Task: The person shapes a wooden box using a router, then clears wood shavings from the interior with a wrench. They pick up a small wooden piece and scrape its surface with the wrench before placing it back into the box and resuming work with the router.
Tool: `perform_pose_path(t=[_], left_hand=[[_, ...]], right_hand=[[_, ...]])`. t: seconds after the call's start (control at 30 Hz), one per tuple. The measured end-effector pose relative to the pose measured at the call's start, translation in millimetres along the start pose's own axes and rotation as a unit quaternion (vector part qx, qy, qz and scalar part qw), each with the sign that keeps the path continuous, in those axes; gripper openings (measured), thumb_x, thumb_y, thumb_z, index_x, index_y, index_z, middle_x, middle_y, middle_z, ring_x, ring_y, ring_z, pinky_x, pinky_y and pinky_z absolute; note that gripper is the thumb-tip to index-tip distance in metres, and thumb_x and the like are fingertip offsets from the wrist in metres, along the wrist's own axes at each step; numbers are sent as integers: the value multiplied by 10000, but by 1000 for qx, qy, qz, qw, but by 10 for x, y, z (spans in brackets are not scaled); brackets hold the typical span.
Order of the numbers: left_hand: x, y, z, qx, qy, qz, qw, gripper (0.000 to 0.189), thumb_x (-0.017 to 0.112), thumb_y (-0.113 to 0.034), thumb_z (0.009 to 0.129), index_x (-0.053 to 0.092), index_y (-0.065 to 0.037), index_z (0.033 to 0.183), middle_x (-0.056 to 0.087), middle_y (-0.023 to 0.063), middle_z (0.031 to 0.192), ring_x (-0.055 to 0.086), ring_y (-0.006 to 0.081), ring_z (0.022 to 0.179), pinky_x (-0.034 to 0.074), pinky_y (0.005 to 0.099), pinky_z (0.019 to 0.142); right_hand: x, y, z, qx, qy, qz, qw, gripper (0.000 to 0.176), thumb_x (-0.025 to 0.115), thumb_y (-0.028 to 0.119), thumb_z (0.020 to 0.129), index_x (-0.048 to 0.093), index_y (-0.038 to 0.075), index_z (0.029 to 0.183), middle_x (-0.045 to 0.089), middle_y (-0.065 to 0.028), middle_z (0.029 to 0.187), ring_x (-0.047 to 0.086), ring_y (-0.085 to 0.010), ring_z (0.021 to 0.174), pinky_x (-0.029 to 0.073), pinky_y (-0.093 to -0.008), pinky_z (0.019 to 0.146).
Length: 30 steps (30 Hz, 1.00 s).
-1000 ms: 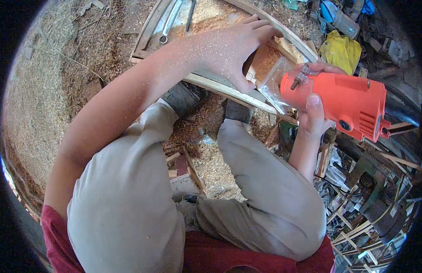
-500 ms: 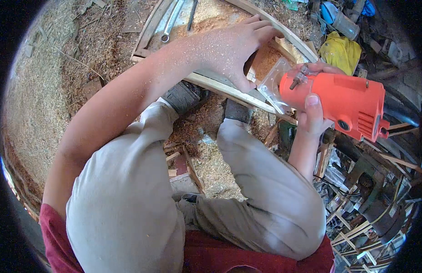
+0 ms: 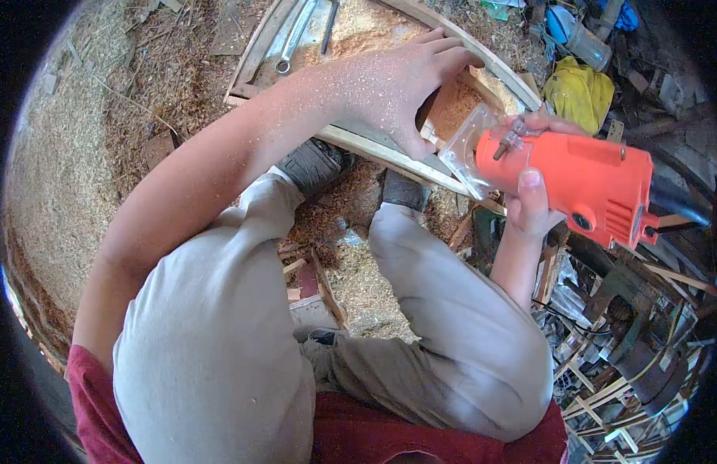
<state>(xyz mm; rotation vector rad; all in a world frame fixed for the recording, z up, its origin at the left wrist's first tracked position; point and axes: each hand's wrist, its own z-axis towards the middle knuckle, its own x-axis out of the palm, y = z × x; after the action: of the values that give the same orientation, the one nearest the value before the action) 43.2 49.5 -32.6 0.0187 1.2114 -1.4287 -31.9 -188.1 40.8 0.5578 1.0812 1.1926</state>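
An orange trim router (image 3: 563, 174) with a clear plastic base (image 3: 465, 151) lies on its side in my right hand (image 3: 535, 203). The thumb presses on the near side of the body, and the other fingers wrap round its far side. My left hand (image 3: 397, 93), dusted with sawdust, spans a small piece of wood (image 3: 431, 128), with thumb on the near side and fingers on the far side. Most of that piece is hidden under the palm. Its end overlaps the edge of the router base. Both hands are over a wooden frame (image 3: 382, 155) with curved and straight rails.
A combination wrench (image 3: 293, 39) and a dark metal tool (image 3: 329, 27) lie inside the frame. Sawdust and shavings (image 3: 134, 93) cover the ground. At right are a yellow cloth (image 3: 579, 91), a clear bottle (image 3: 587, 45), the router's black cord (image 3: 683, 203) and piled wood scraps (image 3: 606, 410).
The rear of the router has dipped slightly, and its cord shows more. My left hand stays in nearly the same place.
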Motion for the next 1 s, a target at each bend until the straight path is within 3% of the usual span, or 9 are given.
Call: perform_pose_path(t=[0.27, 0.37, 0.5, 0.63, 0.77, 0.97, 1.0], left_hand=[[19, 6, -42, -6, -7, 19, 1000, 1080, 850, -433, 599, 416, 79, 1445, 501, 290, 1439, 432, 440, 1418, 243, 504, 1274], [4, 10, -3, -3, 12, -4, 1000, 1086, 854, -428, 603, 405, 80, 1451, 489, 296, 1448, 408, 441, 1436, 244, 505, 1271], [-36, -26, -11, -9, 18, -16, 1000, 1084, 851, -405, 598, 399, 79, 1456, 490, 294, 1444, 401, 441, 1440, 251, 503, 1267], [-31, -50, -53, 1, 0, 2, 1000, 1095, 855, -386, 587, 390, 61, 1472, 485, 283, 1443, 402, 435, 1434, 276, 499, 1250], [-38, -35, -66, -5, 1, -28, 1000, 1094, 861, -361, 595, 376, 30, 1494, 435, 274, 1487, 366, 412, 1460, 285, 473, 1242], [-172, 12, -69, -9, -6, -145, 989, 1016, 785, -439, 775, 315, 4, 1560, 385, 232, 1563, 339, 360, 1484, 244, 455, 1241], [-212, 4, -75, -8, -30, -189, 981, 930, 711, -451, 879, 292, -13, 1584, 368, 206, 1589, 334, 334, 1487, 238, 464, 1237]], right_hand=[[31, -20, 6, 68, -83, 51, 993, 653, 780, 298, 794, 481, 16, 1301, 620, -194, 1159, 662, -350, 1062, 581, -524, 921], [4, 22, -3, 8, -8, -10, 1000, 656, 787, 306, 799, 481, 11, 1298, 620, -195, 1155, 664, -350, 1055, 582, -515, 919], [2, 19, -22, 27, -15, -8, 999, 626, 767, 292, 812, 481, 1, 1288, 617, -199, 1150, 672, -354, 1051, 578, -515, 928], [-37, 20, 50, 34, -135, 79, 987, 630, 760, 278, 804, 476, -3, 1291, 612, -211, 1147, 678, -385, 1035, 581, -525, 910], [-368, 14, 125, 51, -194, 147, 969, 611, 709, 385, 811, 521, 2, 1248, 611, -188, 1125, 668, -385, 1029, 568, -531, 918], [-705, 217, 93, 39, -225, 150, 962, 558, 676, 373, 850, 539, 14, 1254, 631, -170, 1147, 661, -370, 1047, 560, -513, 920], [-734, 298, 83, 35, -226, 160, 960, 547, 671, 365, 858, 539, 14, 1256, 632, -169, 1149, 662, -367, 1046, 560, -513, 920]])
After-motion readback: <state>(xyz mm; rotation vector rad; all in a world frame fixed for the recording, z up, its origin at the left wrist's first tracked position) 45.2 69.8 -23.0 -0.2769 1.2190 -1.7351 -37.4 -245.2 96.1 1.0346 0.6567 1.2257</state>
